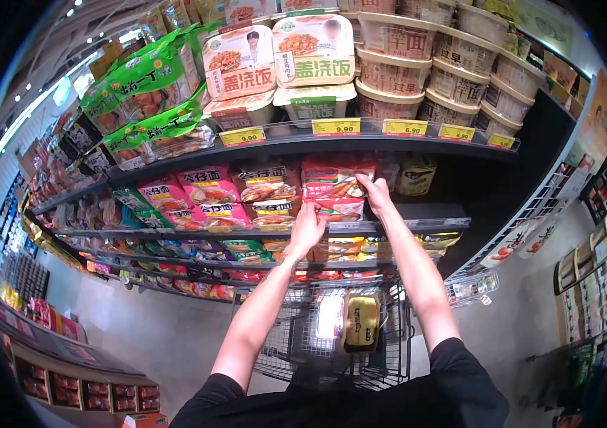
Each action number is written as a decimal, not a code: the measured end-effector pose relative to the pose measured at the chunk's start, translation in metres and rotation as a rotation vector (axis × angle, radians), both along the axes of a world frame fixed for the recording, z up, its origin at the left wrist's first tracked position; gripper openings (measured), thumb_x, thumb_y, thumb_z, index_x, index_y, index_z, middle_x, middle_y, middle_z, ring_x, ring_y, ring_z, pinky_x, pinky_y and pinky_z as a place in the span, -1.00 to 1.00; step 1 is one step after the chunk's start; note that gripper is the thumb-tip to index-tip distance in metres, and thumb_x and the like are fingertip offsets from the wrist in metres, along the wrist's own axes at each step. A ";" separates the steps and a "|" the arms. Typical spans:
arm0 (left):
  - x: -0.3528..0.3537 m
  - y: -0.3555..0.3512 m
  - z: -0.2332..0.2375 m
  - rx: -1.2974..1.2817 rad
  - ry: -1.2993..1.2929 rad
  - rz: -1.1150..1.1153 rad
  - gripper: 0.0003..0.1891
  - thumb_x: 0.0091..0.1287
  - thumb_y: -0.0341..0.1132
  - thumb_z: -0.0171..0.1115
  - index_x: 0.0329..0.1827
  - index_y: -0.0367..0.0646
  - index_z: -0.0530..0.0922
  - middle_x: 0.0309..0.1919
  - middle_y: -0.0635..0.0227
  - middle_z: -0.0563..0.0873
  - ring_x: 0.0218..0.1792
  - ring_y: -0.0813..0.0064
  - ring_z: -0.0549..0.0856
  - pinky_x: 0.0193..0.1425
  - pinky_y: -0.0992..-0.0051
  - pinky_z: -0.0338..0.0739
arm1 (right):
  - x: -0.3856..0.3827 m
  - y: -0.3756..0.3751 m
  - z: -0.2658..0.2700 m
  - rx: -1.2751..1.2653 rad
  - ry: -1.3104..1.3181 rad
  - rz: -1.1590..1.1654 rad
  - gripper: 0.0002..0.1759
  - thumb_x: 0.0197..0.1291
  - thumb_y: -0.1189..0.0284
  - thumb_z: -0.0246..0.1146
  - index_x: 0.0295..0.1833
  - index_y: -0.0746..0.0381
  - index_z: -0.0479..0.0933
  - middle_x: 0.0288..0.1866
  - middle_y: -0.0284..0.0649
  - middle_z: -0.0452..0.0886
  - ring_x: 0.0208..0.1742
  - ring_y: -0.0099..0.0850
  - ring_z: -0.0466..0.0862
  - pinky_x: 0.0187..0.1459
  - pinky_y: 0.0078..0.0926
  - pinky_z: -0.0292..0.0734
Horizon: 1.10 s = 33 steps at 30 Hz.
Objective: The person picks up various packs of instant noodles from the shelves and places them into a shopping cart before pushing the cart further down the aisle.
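Note:
A red packet of instant noodles [330, 188] is at the front of the middle shelf, with another red packet [339, 210] right below it. My right hand [377, 195] is closed on the right edge of the red packets, thumb in front. At their lower left corner, my left hand [307, 227] pinches with its fingers partly hidden. Which of the two packets each hand bears on is hard to tell. To the left stand brown noodle packets [269, 187] and pink noodle packets [209, 187]. A yellow-green packet [417, 177] sits deeper in the shelf on the right.
Above, the upper shelf holds boxed rice meals [314, 53], stacked noodle bowls [394, 75] and green noodle bags [139, 85], with yellow price tags [336, 128] on its edge. Below my arms stands a wire shopping cart [278, 349] carrying a yellow-lidded package [362, 324].

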<state>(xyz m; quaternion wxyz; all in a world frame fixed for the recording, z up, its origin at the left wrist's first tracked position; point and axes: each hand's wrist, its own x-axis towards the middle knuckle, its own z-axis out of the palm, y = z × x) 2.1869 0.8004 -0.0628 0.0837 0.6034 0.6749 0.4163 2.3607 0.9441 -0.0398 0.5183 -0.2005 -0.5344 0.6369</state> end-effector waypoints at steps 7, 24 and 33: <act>0.007 -0.006 0.002 -0.026 0.091 0.005 -0.62 0.26 -0.27 0.23 0.06 -0.28 0.41 -0.05 0.00 0.53 0.04 0.01 0.56 0.12 0.19 0.45 | 0.005 0.008 0.011 0.207 -0.527 -0.104 -0.59 0.31 0.12 0.23 -0.27 0.32 0.62 -0.38 -0.42 0.63 -0.32 -0.67 0.52 -0.23 -0.57 0.46; 0.084 -0.265 -0.348 -1.055 -1.028 0.347 -0.59 0.31 0.03 0.24 -0.26 -0.23 0.59 -0.53 0.34 0.59 -0.68 0.57 0.51 -0.73 0.54 0.31 | 0.273 -0.417 -0.139 0.191 -1.188 -0.742 -0.61 0.12 0.51 0.22 0.10 0.28 0.48 0.12 -0.01 0.52 0.25 -0.04 0.47 0.29 -0.22 0.33; 0.082 -0.251 -0.389 -1.070 -1.297 -0.021 -0.59 0.35 0.08 0.17 -0.07 -0.10 0.61 -0.62 0.47 0.51 -0.68 0.64 0.46 -0.69 0.55 0.29 | 0.275 -0.446 -0.108 0.136 -1.501 -0.863 -0.48 0.05 0.45 0.26 0.18 0.28 0.42 0.29 0.05 0.37 0.37 0.03 0.33 0.35 -0.08 0.23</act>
